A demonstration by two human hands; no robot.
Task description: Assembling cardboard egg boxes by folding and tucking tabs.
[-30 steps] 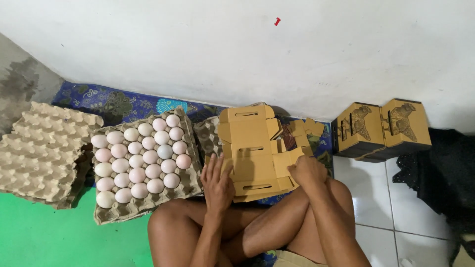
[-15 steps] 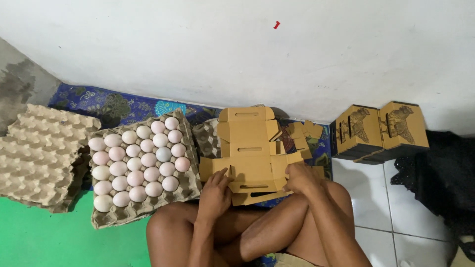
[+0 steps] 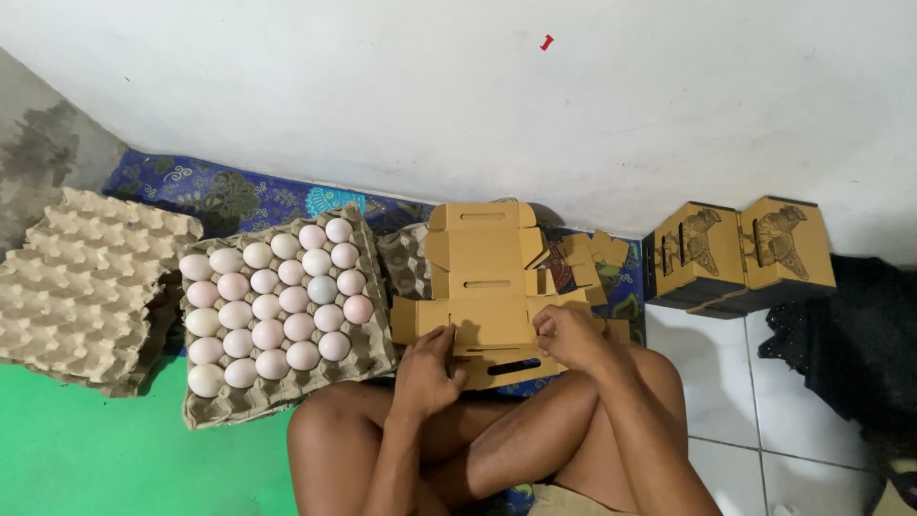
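A flat brown cardboard box blank [image 3: 480,277], with flaps and slots, lies unfolded in front of my crossed legs. My left hand [image 3: 427,371] grips its near left edge with the fingers curled over the card. My right hand [image 3: 564,334] holds the near right edge, thumb on top. To the left sits a grey pulp tray [image 3: 373,356] filled with several pale eggs [image 3: 272,304].
A stack of bare egg trays [image 3: 81,287] stands at the far left on a green floor. Two folded brown cartons with bird prints [image 3: 740,250] sit at the right by the white wall. Dark cloth [image 3: 855,334] lies on the tiles. A blue patterned mat [image 3: 239,196] lies underneath.
Both hands have slid along the near edge of the cardboard blank and closed on it. The blank has flattened and shifted slightly toward me.
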